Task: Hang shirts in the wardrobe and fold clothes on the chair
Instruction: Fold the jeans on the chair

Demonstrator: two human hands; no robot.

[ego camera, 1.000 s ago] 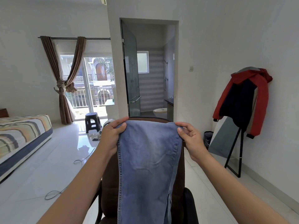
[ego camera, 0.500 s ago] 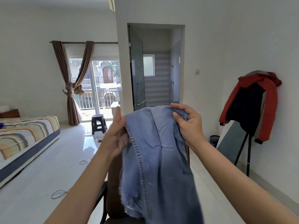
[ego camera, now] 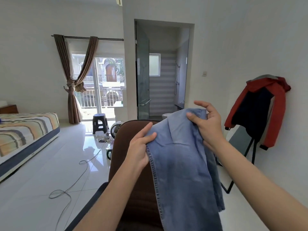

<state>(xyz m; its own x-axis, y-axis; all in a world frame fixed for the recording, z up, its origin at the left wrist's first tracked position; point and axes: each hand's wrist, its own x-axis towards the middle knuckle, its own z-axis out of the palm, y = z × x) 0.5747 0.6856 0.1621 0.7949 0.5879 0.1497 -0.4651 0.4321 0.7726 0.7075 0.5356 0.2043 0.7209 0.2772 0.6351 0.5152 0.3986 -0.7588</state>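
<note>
Jeans (ego camera: 183, 164) hang over the brown chair (ego camera: 133, 189); left hand (ego camera: 140, 147) pinches one edge, right hand (ego camera: 208, 125) grips the top; the fold likely needs both edges level, seams aligned.

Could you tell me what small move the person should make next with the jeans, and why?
Probably lower the jeans onto the brown chair back and smooth them. Both the left hand and right hand pinch the bunched top edge just above it.
</note>
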